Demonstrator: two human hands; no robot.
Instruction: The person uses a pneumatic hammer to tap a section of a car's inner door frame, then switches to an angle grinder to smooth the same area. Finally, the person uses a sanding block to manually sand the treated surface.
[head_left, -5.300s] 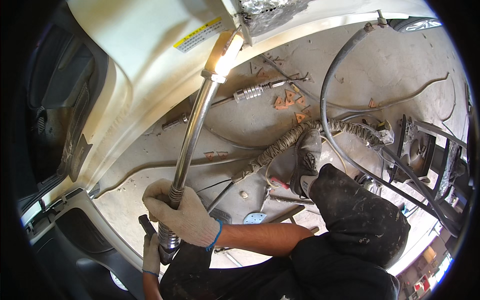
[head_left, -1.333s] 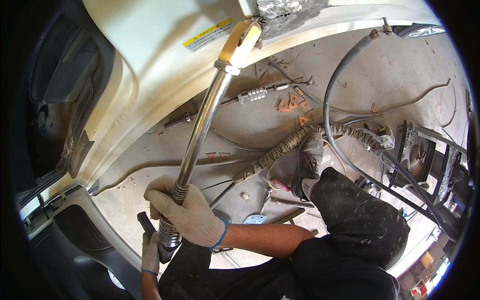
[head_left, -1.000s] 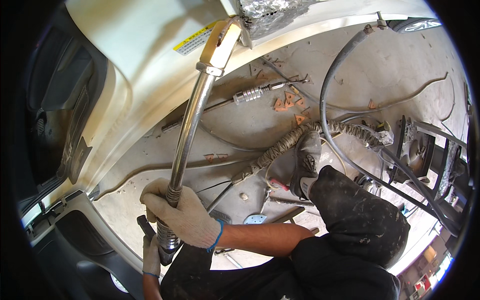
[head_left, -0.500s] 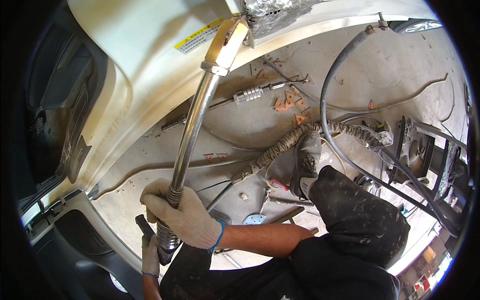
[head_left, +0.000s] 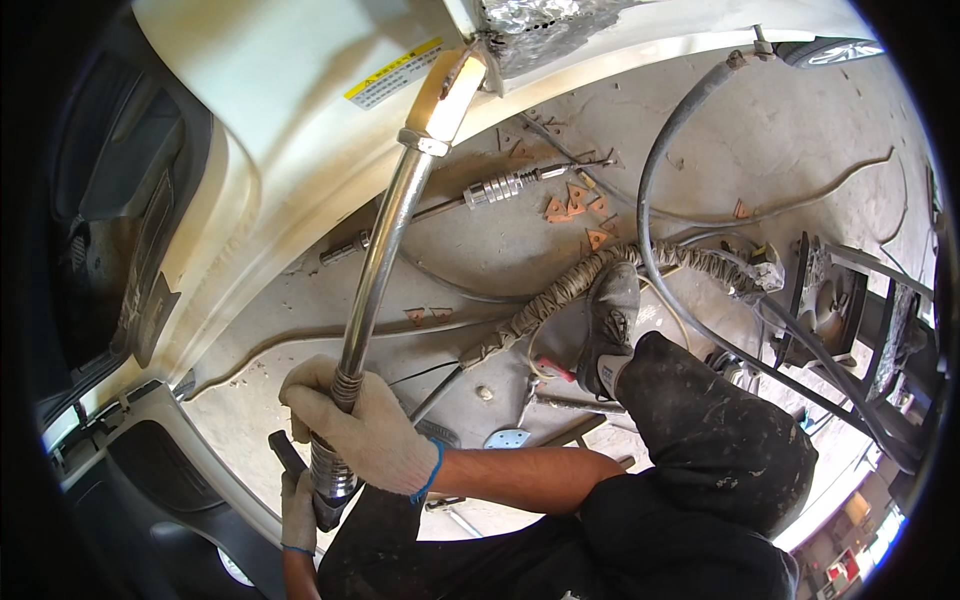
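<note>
A long steel slide hammer [head_left: 378, 270] slants from my lap up to the battered edge of a white car body [head_left: 300, 60]. Its bright hex-collared head [head_left: 437, 110] lies by the torn, bare-metal corner of the panel; whether its tip is hooked there I cannot tell. My right hand [head_left: 375, 435], in a pale knitted glove with a blue cuff, wraps round the ribbed sliding weight on the shaft. Below it, my gloved left hand [head_left: 298, 512] closes round the black handle [head_left: 328, 510] at the lower end. Part of that hand is hidden behind the tool.
On the concrete floor lie a second slide hammer [head_left: 495, 190], several copper-coloured triangular tabs [head_left: 575, 200], a sleeved cable [head_left: 560, 295] under my shoe, and a sanding disc [head_left: 507, 439]. A thick hose [head_left: 660, 150] loops at the right, near a metal frame [head_left: 860, 300]. An open car door [head_left: 170, 460] stands left.
The slide hammer's head has shifted slightly down and left at the panel corner. Both hands keep their holds, nearly in place.
</note>
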